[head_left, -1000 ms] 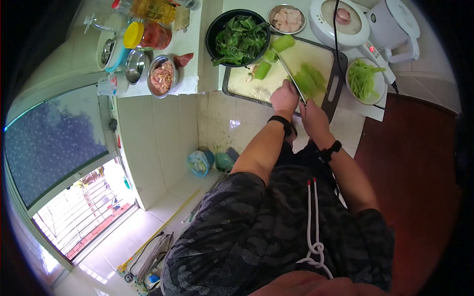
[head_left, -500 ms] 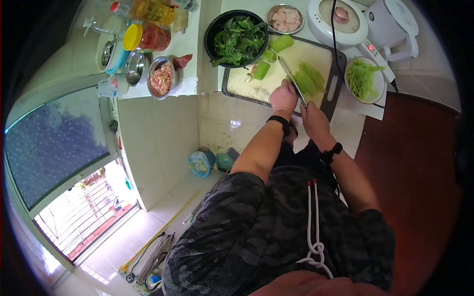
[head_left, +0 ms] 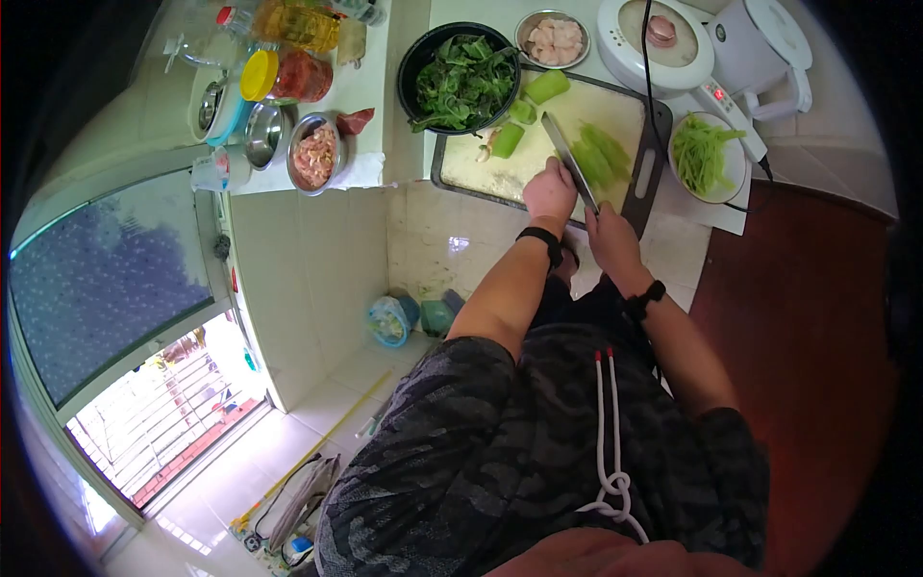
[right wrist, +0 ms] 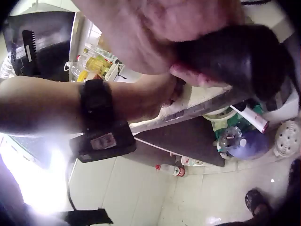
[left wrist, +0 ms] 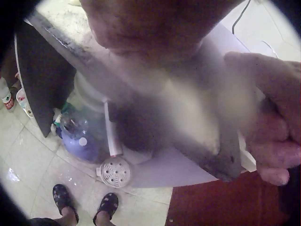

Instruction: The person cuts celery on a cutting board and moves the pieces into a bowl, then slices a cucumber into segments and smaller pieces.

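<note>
A pale cutting board [head_left: 478,162] lies on the counter with long green stem slices [head_left: 604,149] on its right part. My left hand [head_left: 550,192] sits knuckles-up on the near end of the slices, fingers curled onto them. My right hand [head_left: 608,234] grips the dark handle [right wrist: 237,52] of a knife [head_left: 569,162]. The blade lies across the slices, right beside the left knuckles. Thick green stem chunks [head_left: 548,85] lie at the board's far edge. In the left wrist view the palm [left wrist: 155,23] is blurred, and the right hand [left wrist: 275,141] shows at the right.
A black bowl of leafy greens [head_left: 461,77] and a steel bowl of pale meat [head_left: 556,37] stand behind the board. A plate of green shreds [head_left: 707,152], a white cooker [head_left: 659,43] and a kettle [head_left: 764,48] are at the right. Jars and bowls [head_left: 288,96] crowd the left counter.
Both hands stay at the same spot on the board. The knife shifts only slightly against the green slices.
</note>
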The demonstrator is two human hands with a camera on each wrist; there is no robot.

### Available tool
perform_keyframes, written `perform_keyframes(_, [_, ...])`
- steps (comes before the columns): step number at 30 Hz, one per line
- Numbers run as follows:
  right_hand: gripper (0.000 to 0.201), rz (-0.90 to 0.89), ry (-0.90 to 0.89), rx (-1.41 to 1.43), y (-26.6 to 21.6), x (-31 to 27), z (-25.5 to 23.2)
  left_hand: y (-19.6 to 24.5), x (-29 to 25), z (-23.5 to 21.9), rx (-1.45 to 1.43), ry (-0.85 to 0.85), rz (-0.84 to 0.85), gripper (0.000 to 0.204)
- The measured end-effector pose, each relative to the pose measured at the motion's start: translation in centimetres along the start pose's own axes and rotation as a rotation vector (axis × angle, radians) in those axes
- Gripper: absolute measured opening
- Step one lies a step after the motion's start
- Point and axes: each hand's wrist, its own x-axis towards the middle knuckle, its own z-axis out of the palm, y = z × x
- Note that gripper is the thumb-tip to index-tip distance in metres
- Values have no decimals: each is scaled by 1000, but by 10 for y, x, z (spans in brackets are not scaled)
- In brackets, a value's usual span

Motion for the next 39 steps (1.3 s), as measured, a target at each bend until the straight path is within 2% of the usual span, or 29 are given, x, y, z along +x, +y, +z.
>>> perform_keyframes(8, [38, 26, 35, 26, 8, 7, -11, 13, 0, -10, -9, -37, -110, 31])
perform_keyframes(12, [36, -29, 52, -2, 11, 7, -10, 10, -1, -5, 9, -43, -84, 29])
perform_keyframes(14, [35, -35, 45, -6, 8, -1, -12, 11, -3, -4, 28, -11, -40, 23])
perform_keyframes(18, [35, -15, 7, -31, 0, -15, -18, 13, -3, -4, 38, -27, -39, 22])
perform_keyframes(24, [36, -46, 60, -14, -8, 13, -6, 11, 0, -7, 43, -74, -48, 22])
perform_keyframes(27, [37, -59, 30, -37, -7, 3, -11, 13, 1, -7, 56, -85, -44, 22])
perform_keyframes(30, [39, -27, -20, -53, -1, -12, -11, 14, -2, -9, 42, -85, -37, 22])
perform_keyframes(36, [38, -14, 6, -26, -11, 10, -5, 7, 0, -4, 49, -63, -18, 20])
perform_keyframes(39, [38, 8, -7, 27, -9, -1, -7, 10, 1, -6, 41, -84, -12, 20])
